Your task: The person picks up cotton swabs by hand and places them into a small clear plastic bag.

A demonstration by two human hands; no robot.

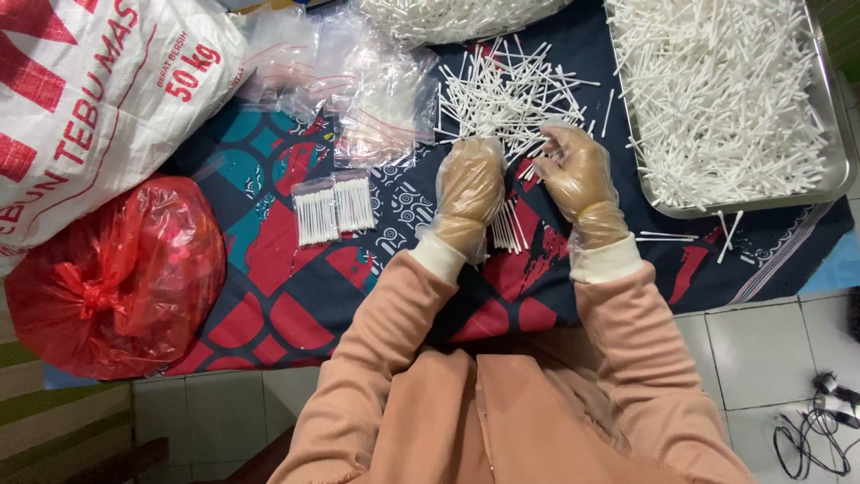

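Gloves of thin clear plastic cover both your hands, and peach sleeves with cream cuffs run back toward you. Your left hand is curled over, knuckles up, closed around a bundle of white cotton swabs whose ends stick out below the palm toward your right. Your right hand sits just beside it, fingers bent and partly open, tips resting at the near edge of the loose swab pile; you cannot tell from this angle whether those fingers have pinched any swab.

The pile lies scattered on a patterned cloth of dark blue, red and teal, just beyond both hands. To your right, a metal tray holds a much larger heap of the same swabs, with a few strays lying on the cloth below its near rim.

To your left, two small clear packets of swabs lie side by side, touching, well apart from your left hand. Beyond them is a loose heap of empty clear bags. A tied red plastic bag sits at the cloth's left edge, below a big white woven sack with red lettering. Black cables lie on the tiled floor at your far right.
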